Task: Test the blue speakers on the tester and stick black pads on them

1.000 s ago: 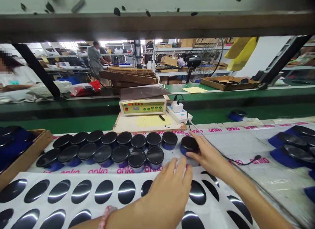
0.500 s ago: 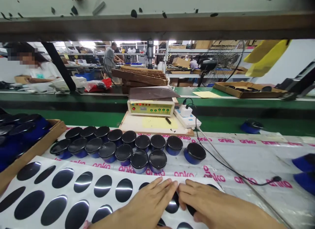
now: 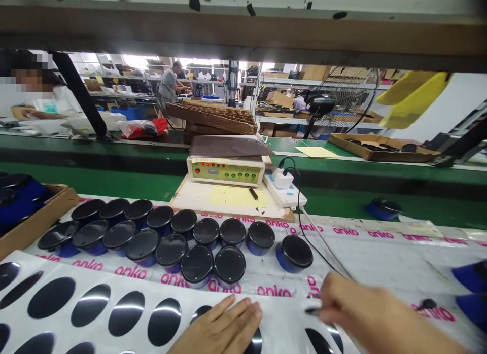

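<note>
My left hand lies flat on a white backing sheet printed with rows of glossy black oval stickers, its fingers apart and holding nothing. My right hand is blurred at the sheet's right side, its fingertips pinching a thin black sticker seen nearly edge-on. Beyond the sheet stand several round blue pots with black lids in rows. The nearest pot to my right hand is a tilted one, which neither hand touches.
The pots stand on film printed with pink "anko". A cardboard tray of blue pieces sits left. Behind are a yellow-green control box and power strip. A green conveyor crosses behind; a co-worker works beyond it.
My right hand has left the pot, which now stands alone, and moved to the sheet, then rightward with a thin black piece at its fingertips. My left hand has shifted slightly left along the sheet.
</note>
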`<control>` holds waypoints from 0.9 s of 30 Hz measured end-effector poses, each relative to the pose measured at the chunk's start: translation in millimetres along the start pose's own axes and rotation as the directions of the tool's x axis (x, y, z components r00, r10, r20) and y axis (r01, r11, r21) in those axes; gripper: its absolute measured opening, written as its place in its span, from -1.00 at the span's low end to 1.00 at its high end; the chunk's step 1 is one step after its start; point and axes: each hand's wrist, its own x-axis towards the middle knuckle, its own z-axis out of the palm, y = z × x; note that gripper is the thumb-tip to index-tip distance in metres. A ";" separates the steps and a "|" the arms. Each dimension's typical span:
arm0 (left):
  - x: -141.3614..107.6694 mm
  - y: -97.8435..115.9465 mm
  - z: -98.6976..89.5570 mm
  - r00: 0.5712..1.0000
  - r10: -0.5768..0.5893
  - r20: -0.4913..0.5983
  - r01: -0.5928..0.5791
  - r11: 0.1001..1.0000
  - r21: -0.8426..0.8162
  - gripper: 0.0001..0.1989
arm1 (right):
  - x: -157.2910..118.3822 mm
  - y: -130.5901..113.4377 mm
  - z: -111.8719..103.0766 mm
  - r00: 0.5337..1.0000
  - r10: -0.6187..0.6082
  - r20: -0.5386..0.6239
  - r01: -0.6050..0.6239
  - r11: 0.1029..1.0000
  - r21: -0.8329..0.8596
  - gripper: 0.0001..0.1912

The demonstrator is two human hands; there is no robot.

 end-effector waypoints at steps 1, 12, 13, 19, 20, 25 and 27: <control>2.8 -1.1 -4.1 0.999 -0.010 -0.045 0.010 1.000 -0.006 -0.66 | 5.5 10.3 -8.2 0.985 0.171 -0.031 -0.167 0.979 0.114 -0.79; 48.6 -61.4 -41.1 0.803 -0.593 0.065 0.591 0.774 -0.229 -0.25 | 109.3 67.2 40.7 0.840 0.513 0.175 -0.479 0.552 0.682 -0.63; 49.4 -64.7 -36.9 0.785 -0.612 0.102 0.617 0.755 -0.221 -0.20 | 109.5 68.0 43.0 0.838 0.512 0.189 -0.487 0.545 0.682 -0.63; 48.1 -64.6 -27.4 0.798 -0.582 0.158 0.603 0.776 -0.187 -0.21 | 106.7 69.1 44.4 0.811 0.540 0.226 -0.539 0.539 0.648 -0.61; 47.9 -64.4 -27.9 0.800 -0.578 0.157 0.599 0.780 -0.181 -0.21 | 107.0 69.0 45.1 0.807 0.545 0.228 -0.547 0.542 0.638 -0.60; 48.7 -66.3 -28.3 0.809 -0.569 0.146 0.587 0.794 -0.159 -0.24 | 109.0 67.8 49.1 0.801 0.554 0.227 -0.569 0.585 0.578 -0.61; 48.6 -66.2 -28.1 0.814 -0.564 0.135 0.580 0.799 -0.157 -0.25 | 109.1 66.6 49.5 0.804 0.554 0.218 -0.569 0.608 0.554 -0.63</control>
